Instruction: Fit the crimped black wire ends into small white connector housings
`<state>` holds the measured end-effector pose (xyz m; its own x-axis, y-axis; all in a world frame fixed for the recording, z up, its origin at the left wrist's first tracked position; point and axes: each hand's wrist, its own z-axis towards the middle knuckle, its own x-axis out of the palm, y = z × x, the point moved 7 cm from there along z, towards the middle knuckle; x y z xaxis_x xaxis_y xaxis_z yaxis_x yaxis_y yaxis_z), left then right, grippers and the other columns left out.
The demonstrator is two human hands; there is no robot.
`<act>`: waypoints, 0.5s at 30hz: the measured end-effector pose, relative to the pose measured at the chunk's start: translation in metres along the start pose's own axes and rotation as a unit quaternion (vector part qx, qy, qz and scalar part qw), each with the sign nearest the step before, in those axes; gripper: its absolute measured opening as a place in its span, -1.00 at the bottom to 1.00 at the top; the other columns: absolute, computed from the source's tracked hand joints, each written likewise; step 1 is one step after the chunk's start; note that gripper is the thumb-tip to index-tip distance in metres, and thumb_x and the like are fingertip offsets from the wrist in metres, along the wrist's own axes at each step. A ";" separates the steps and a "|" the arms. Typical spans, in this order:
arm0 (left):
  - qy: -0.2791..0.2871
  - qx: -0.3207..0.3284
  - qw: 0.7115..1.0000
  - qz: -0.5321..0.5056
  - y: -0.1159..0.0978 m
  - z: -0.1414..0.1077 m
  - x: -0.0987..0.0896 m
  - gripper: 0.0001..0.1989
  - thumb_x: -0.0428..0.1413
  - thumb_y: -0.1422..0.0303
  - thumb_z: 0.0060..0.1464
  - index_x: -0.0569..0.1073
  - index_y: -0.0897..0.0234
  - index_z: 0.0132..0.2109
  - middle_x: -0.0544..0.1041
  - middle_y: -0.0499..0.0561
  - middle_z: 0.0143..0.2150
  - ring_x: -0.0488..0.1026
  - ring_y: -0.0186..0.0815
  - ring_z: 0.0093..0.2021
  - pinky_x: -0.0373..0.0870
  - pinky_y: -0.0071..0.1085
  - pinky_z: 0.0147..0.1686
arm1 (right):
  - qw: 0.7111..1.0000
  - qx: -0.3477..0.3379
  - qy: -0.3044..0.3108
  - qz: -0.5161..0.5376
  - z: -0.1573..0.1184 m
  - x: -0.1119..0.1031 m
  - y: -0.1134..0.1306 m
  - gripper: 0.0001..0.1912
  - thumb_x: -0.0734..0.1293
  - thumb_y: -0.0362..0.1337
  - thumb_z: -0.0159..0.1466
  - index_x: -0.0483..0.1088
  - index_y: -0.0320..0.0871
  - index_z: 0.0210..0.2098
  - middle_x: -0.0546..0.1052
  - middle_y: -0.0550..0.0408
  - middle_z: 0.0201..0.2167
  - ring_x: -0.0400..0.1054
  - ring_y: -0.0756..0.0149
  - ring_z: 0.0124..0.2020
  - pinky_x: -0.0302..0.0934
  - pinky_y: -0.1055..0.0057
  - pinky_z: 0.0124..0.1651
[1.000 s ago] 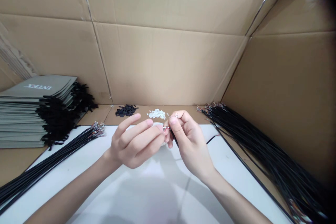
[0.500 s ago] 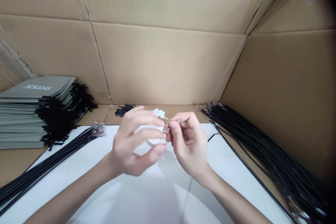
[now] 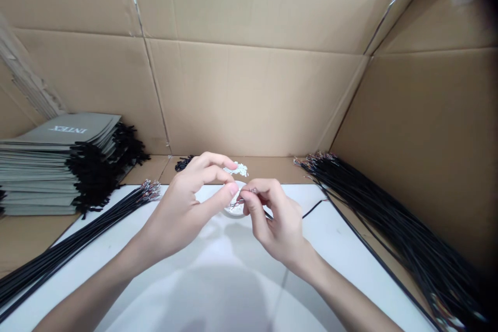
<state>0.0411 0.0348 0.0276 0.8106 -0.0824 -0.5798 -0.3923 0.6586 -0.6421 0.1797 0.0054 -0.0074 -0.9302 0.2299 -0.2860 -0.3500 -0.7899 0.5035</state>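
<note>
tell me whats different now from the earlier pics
The left hand has drawn its fingers back from the wire ends and opened, its thumb now apart from the fingers; whether it touches a wire is hard to tell. It now hides more of the black pieces. The right hand has dipped slightly, still pinching the wires. Both cable bundles and the grey stack stayed put.

"INTEX" stands in pale capitals, five letters in a single line, on the grey top piece (image 3: 99, 120) of the stack (image 3: 37, 181) at nine o'clock. The lettering (image 3: 68, 129) (small, yet legible) runs backwards across the view: its X lies at the nine o'clock end, its I at the three o'clock end. It sits around the middle of that piece's upper face.
</note>
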 end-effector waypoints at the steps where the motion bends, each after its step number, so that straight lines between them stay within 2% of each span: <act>1: -0.002 0.006 1.000 0.014 0.000 0.000 0.000 -0.80 0.07 0.36 0.31 0.53 0.09 -0.29 0.43 -0.14 0.01 0.40 -0.39 0.05 0.27 -0.50 0.02 | 0.999 0.031 0.005 0.028 0.001 0.000 -0.003 -0.87 0.23 -0.45 0.40 0.28 -0.08 -0.18 0.47 0.17 -0.38 0.33 0.48 -0.48 0.27 0.53 -0.44; 4: -0.015 0.040 0.998 0.054 -0.005 -0.001 -0.002 -0.80 0.03 0.41 0.33 0.50 0.11 -0.26 0.41 -0.12 0.00 0.38 -0.42 0.06 0.25 -0.51 0.03 | 0.974 0.166 0.024 0.153 0.004 0.003 -0.016 -0.98 0.28 -0.30 0.41 0.35 -0.09 -0.17 0.46 0.19 -0.42 0.35 0.50 -0.50 0.26 0.58 -0.49; 7: -0.028 0.076 0.994 0.070 -0.011 -0.005 -0.002 -0.81 -0.01 0.45 0.35 0.46 0.14 -0.20 0.39 -0.08 -0.01 0.37 -0.41 0.07 0.23 -0.50 0.07 | 0.922 0.267 0.061 0.272 0.008 0.005 -0.021 -0.86 0.37 -0.20 0.34 0.42 -0.15 -0.24 0.45 0.19 -0.49 0.35 0.50 -0.53 0.29 0.59 -0.52; 11: -0.024 0.077 0.994 0.072 -0.013 -0.009 0.002 -0.79 -0.07 0.48 0.38 0.41 0.20 -0.21 0.37 -0.01 -0.02 0.35 -0.39 0.11 0.24 -0.49 0.06 | 0.878 0.323 0.113 0.335 0.011 0.004 -0.021 -0.84 0.44 -0.21 0.28 0.50 -0.20 -0.29 0.49 0.13 -0.46 0.39 0.48 -0.45 0.35 0.58 -0.42; 15: -0.034 0.084 0.993 0.083 -0.016 -0.010 0.005 -0.79 -0.09 0.51 0.37 0.40 0.22 -0.18 0.36 0.02 -0.01 0.36 -0.37 0.09 0.27 -0.46 0.05 | 0.860 0.348 0.147 0.344 0.010 0.005 -0.021 -0.82 0.45 -0.19 0.26 0.53 -0.21 -0.31 0.50 0.11 -0.44 0.38 0.46 -0.41 0.35 0.55 -0.36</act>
<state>0.0471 0.0165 0.0297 0.7706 0.0834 -0.6318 -0.4492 0.7743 -0.4457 0.1814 0.0291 -0.0109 -0.9111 -0.3903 0.1328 0.1960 -0.1265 0.9724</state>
